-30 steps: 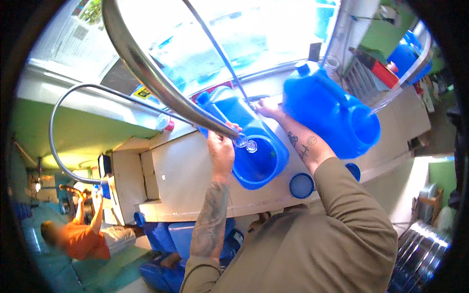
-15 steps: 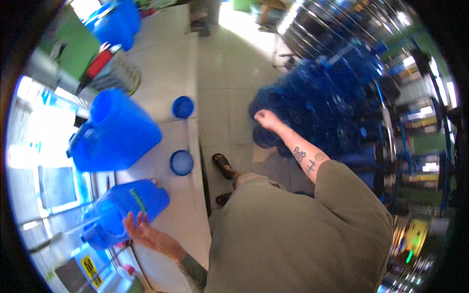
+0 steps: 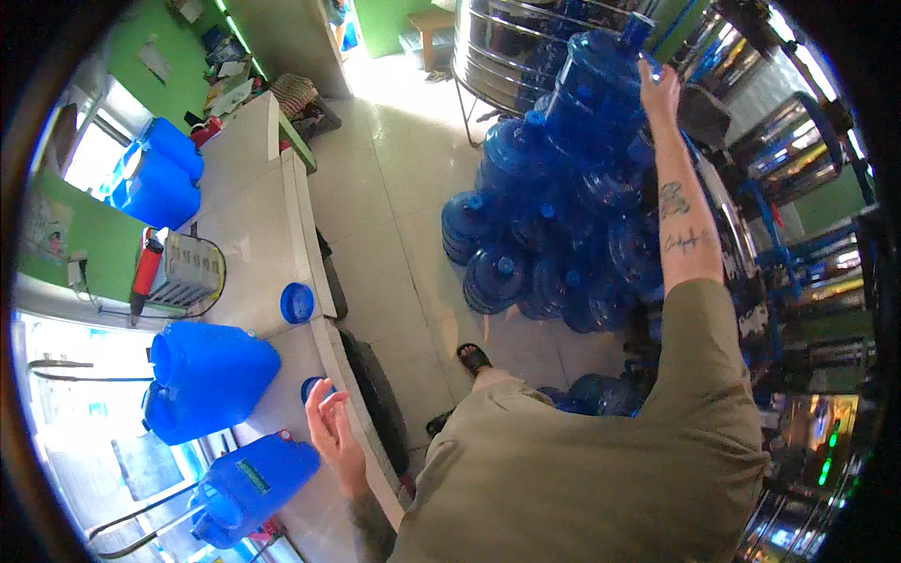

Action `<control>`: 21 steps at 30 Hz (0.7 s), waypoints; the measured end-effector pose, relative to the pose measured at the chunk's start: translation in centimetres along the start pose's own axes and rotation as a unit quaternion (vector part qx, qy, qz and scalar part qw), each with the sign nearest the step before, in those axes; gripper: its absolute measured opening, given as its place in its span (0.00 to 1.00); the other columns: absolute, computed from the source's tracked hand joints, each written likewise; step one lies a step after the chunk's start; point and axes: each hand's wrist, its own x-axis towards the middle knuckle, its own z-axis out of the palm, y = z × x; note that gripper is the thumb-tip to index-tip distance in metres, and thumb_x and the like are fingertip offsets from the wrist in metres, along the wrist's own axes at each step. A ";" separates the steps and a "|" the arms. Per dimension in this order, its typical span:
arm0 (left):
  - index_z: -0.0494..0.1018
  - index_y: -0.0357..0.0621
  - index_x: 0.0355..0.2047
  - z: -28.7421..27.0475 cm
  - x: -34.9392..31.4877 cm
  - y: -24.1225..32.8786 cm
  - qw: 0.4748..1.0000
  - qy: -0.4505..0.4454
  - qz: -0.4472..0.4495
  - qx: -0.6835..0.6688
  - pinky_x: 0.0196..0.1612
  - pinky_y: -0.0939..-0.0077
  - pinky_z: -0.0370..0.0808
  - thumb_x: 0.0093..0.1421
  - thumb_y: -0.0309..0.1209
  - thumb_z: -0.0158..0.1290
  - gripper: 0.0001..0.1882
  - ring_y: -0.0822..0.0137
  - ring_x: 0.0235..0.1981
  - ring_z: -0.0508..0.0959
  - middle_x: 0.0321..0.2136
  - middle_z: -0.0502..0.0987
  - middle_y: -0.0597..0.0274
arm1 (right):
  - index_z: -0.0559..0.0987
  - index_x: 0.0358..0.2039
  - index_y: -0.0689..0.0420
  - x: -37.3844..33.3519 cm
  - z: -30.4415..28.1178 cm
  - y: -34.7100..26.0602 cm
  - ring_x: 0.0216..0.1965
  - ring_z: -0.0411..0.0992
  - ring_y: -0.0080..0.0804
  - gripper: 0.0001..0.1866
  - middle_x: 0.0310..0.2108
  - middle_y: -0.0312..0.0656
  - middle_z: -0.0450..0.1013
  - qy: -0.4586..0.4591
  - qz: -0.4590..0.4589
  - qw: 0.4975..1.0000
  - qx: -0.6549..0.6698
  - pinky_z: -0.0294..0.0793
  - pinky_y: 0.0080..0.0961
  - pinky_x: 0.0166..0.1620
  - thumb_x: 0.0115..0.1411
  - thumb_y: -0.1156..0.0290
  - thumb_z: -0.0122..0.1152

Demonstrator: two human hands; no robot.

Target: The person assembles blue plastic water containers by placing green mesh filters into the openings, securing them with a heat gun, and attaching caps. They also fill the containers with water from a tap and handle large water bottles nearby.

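Note:
My right arm stretches far forward over a pile of clear blue water jugs [image 3: 511,277]. At its end my right hand [image 3: 660,92] is beside the upper part of the topmost water jug [image 3: 591,94], fingers apart; whether they touch it I cannot tell. My left hand [image 3: 336,439] hovers over the counter's edge, palm up and open, with nothing in it. It partly hides a round blue cap [image 3: 312,387]. Another blue cap [image 3: 297,303] lies farther along the counter. Two blue jerrycans, the farther one [image 3: 225,375] and the nearer one [image 3: 263,483], stand left of my hand.
The pale counter [image 3: 249,253] runs along the left, with a metal box [image 3: 188,267] and more blue jerrycans [image 3: 155,192]. Metal pipes [image 3: 141,540] reach toward the nearer jerrycan's mouth. A shiny ribbed steel tank [image 3: 507,56] stands behind the jugs. Tiled floor [image 3: 399,225] separates counter and pile.
My right hand has moved from the pile's near left side to its top jug, forward and right. My left hand has shifted away from the nearer jerrycan, rightward. The whole view has swung.

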 end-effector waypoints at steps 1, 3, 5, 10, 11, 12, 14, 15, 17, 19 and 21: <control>0.68 0.36 0.60 0.9 0.2 0.4 1.000 -0.003 -0.013 0.012 0.53 0.72 0.72 0.68 0.22 0.46 0.19 0.68 0.47 0.77 0.55 0.73 0.58 | 0.68 0.59 0.72 3.1 0.9 0.4 0.57 0.68 0.62 0.52 0.55 0.66 0.70 0.001 0.019 1.000 -0.001 0.67 0.46 0.61 0.54 0.32 0.63; 0.68 0.38 0.59 2.6 0.4 1.3 0.999 -0.017 -0.021 0.031 0.52 0.74 0.72 0.68 0.22 0.47 0.19 0.68 0.46 0.77 0.54 0.74 0.59 | 0.70 0.56 0.73 8.4 3.0 1.2 0.57 0.70 0.63 0.57 0.54 0.68 0.70 -0.012 0.049 0.998 -0.033 0.69 0.47 0.61 0.48 0.27 0.65; 0.69 0.39 0.59 3.4 0.7 2.0 0.995 0.001 -0.068 0.069 0.52 0.75 0.72 0.68 0.22 0.48 0.19 0.69 0.47 0.77 0.54 0.74 0.60 | 0.78 0.49 0.72 12.5 4.8 2.4 0.53 0.75 0.58 0.56 0.48 0.67 0.76 -0.039 0.050 0.995 -0.074 0.73 0.43 0.57 0.43 0.24 0.65; 0.71 0.41 0.57 3.4 0.7 2.6 0.990 0.016 0.024 0.136 0.51 0.71 0.76 0.66 0.23 0.54 0.19 0.66 0.46 0.79 0.52 0.76 0.55 | 0.79 0.54 0.64 18.6 8.6 8.3 0.56 0.73 0.51 0.51 0.54 0.57 0.76 -0.153 0.014 0.984 -0.092 0.69 0.39 0.61 0.47 0.26 0.63; 0.71 0.42 0.58 3.4 0.5 2.8 0.991 0.008 0.023 0.131 0.53 0.71 0.76 0.67 0.23 0.53 0.19 0.68 0.47 0.79 0.53 0.77 0.59 | 0.79 0.55 0.64 19.5 9.2 9.8 0.56 0.73 0.51 0.50 0.54 0.56 0.76 -0.174 -0.009 0.983 -0.052 0.69 0.39 0.61 0.49 0.28 0.63; 0.72 0.42 0.57 3.4 0.4 2.9 0.989 0.039 0.035 0.141 0.51 0.72 0.76 0.67 0.23 0.53 0.18 0.68 0.46 0.80 0.52 0.78 0.59 | 0.78 0.55 0.65 20.1 9.6 11.0 0.56 0.73 0.51 0.49 0.55 0.56 0.75 -0.204 -0.007 0.979 -0.020 0.69 0.39 0.61 0.51 0.29 0.63; 0.72 0.42 0.56 3.6 0.1 3.2 0.995 0.014 0.033 0.091 0.49 0.72 0.77 0.66 0.24 0.55 0.18 0.69 0.44 0.80 0.50 0.77 0.59 | 0.79 0.54 0.65 20.9 10.0 13.9 0.54 0.76 0.47 0.43 0.51 0.53 0.78 -0.200 -0.002 0.976 -0.084 0.71 0.39 0.58 0.57 0.35 0.61; 0.72 0.42 0.56 3.8 0.0 3.4 0.994 0.008 0.034 0.101 0.49 0.71 0.77 0.66 0.24 0.55 0.18 0.69 0.44 0.80 0.50 0.77 0.59 | 0.79 0.53 0.65 21.3 10.1 14.9 0.53 0.76 0.47 0.43 0.51 0.53 0.78 -0.201 -0.014 0.976 -0.086 0.71 0.40 0.57 0.57 0.34 0.61; 0.71 0.42 0.57 4.2 -0.1 3.6 0.991 -0.027 0.016 0.128 0.48 0.71 0.77 0.65 0.23 0.55 0.19 0.69 0.43 0.80 0.49 0.76 0.58 | 0.80 0.51 0.64 21.3 10.1 16.5 0.52 0.76 0.49 0.43 0.50 0.53 0.78 -0.149 -0.006 0.981 -0.121 0.71 0.42 0.56 0.56 0.32 0.61; 0.70 0.43 0.57 4.6 -0.3 3.8 0.989 -0.048 0.061 0.126 0.47 0.69 0.76 0.66 0.26 0.55 0.19 0.67 0.42 0.80 0.48 0.75 0.58 | 0.81 0.49 0.63 20.9 9.7 16.6 0.51 0.76 0.50 0.43 0.49 0.52 0.79 -0.098 -0.004 0.987 -0.124 0.71 0.44 0.55 0.55 0.31 0.61; 0.70 0.44 0.57 4.5 -0.5 4.0 0.988 -0.058 0.069 0.125 0.46 0.68 0.76 0.66 0.28 0.55 0.19 0.66 0.41 0.80 0.47 0.75 0.58 | 0.82 0.48 0.63 19.9 8.4 14.6 0.50 0.76 0.51 0.44 0.47 0.52 0.79 -0.043 -0.023 0.993 -0.108 0.72 0.45 0.53 0.54 0.29 0.61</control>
